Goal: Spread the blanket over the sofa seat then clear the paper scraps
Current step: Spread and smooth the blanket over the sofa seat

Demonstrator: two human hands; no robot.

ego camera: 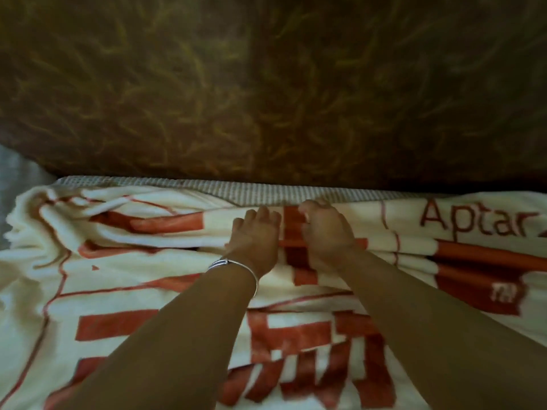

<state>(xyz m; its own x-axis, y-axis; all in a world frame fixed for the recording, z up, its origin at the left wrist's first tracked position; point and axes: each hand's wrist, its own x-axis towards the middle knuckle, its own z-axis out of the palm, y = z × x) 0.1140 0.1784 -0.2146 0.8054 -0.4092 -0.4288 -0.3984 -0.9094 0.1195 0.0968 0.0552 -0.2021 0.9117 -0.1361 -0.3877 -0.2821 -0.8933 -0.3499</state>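
A cream blanket (pixel 142 294) with red-orange blocks and the word "Aptar" covers most of the sofa seat, bunched into folds at the left and along the back. My left hand (pixel 253 241), with a silver bangle on the wrist, lies on the blanket near its back edge with its fingers fairly straight. Right beside it, my right hand (pixel 324 235) has its fingers curled into the blanket's back edge, gripping a fold. A strip of checked grey seat cover (pixel 236 189) shows behind the blanket. No paper scraps are in view.
The dark brown patterned sofa backrest (pixel 266 84) fills the upper half of the view, directly behind the blanket's edge. A grey surface (pixel 14 173) shows at the far left beyond the sofa.
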